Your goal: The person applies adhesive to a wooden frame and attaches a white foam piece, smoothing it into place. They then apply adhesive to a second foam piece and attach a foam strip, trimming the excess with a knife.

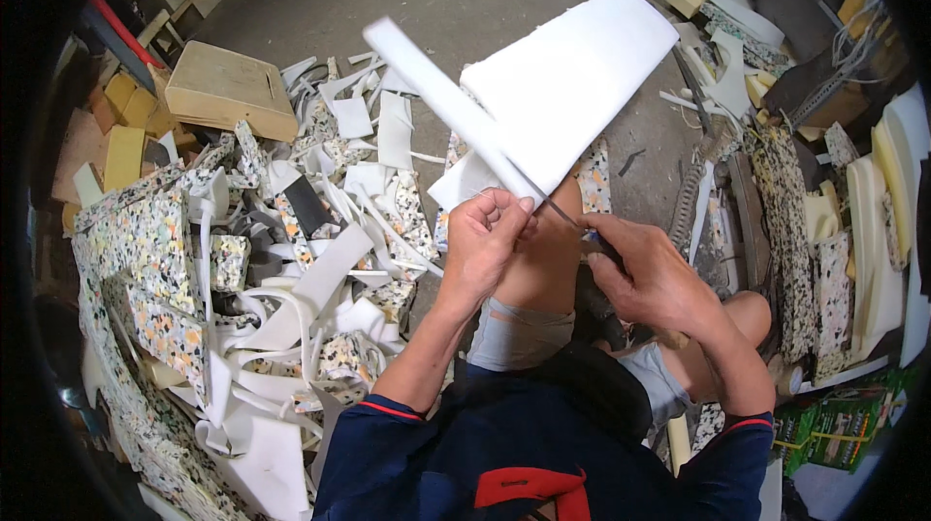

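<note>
My left hand (488,242) is closed, its thumb and fingers pinching the lower end of a long white foam strip (436,99) that slants up and to the left. In my right hand (652,271) is a knife (561,212) with a thin dark blade; a wooden handle end shows below the palm. The blade points left and passes close beside the left thumb, at the strip's lower end. Behind the strip, a large white foam sheet (582,75) rests near my bare knee. Whether the blade touches the foam is hard to make out.
On the left spreads a pile of white foam offcuts (281,327) and speckled foam pieces (160,269). A wooden box (231,87) stands beyond it. Speckled and cream foam slabs (878,250) line the right side, near a metal spring (689,201) and green packaging (839,429).
</note>
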A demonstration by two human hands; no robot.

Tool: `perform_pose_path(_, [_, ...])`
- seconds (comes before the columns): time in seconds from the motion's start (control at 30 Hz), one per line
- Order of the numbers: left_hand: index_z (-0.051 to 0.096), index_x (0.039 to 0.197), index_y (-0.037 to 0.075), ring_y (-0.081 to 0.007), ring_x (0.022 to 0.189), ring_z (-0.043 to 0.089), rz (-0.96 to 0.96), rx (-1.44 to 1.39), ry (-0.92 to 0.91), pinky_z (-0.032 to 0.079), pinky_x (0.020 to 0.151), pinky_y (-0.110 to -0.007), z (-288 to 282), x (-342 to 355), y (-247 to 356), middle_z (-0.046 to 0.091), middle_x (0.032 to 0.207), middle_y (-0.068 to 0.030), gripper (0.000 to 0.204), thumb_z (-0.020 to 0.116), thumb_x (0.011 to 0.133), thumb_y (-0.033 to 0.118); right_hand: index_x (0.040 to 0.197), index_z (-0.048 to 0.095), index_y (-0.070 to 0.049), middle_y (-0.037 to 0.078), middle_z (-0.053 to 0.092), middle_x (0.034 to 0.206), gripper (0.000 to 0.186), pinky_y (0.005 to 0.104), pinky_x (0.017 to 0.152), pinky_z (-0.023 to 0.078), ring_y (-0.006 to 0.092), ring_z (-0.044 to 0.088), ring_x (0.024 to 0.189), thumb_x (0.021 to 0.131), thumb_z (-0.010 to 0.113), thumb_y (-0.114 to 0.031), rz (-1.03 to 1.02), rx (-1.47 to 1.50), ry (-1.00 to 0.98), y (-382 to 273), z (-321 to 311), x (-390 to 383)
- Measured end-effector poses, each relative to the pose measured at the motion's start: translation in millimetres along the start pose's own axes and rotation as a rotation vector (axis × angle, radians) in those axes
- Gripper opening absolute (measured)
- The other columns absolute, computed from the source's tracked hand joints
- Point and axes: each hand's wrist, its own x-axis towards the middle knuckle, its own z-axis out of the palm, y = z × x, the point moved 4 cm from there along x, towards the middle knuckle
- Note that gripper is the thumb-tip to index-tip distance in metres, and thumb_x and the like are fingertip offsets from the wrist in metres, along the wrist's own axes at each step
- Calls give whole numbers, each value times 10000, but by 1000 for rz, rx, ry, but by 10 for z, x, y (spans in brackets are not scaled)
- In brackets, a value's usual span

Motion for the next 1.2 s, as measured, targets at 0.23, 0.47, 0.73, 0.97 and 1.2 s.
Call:
perform_pose_path(0.23, [680,945,53,-64,701,588,58,144,36,458,582,-221,-229,127,174,671,810,-7,228,682,995,276,1197,606,97,277,661,861,388,454,701,532,425,682,780,877,685,-107,225,158,-88,-202,117,-279])
perform_pose_path(0.47, [651,838,85,-58,605,529,108,149,140,391,504,-218,-390,620,449,631,740,2,334,693,975,387,1243,586,105,167,682,794,371,344,575,544,234,703,627,927,642,-82,46,233,112,-237,392,-321])
perform_pose_path(0.73, [648,883,80,-53,543,509,78,2,142,379,473,-218,-398,656,316,622,691,10,192,696,959,250,1034,619,83,282,657,890,242,500,712,495,467,664,831,903,634,-119,101,263,228,-283,404,-46])
perform_pose_path(0.97, [639,885,77,-60,542,515,105,5,183,388,462,-216,-424,626,313,612,684,7,180,683,966,231,832,637,14,194,614,735,148,480,686,426,381,583,671,878,612,-124,22,96,310,-171,421,551])
perform_pose_path(1.2, [630,942,81,-68,533,511,184,-125,293,412,447,-219,-808,575,251,574,685,14,207,687,987,274,931,634,-10,204,648,889,118,485,701,463,422,630,816,871,635,-111,-50,105,194,-318,262,386])
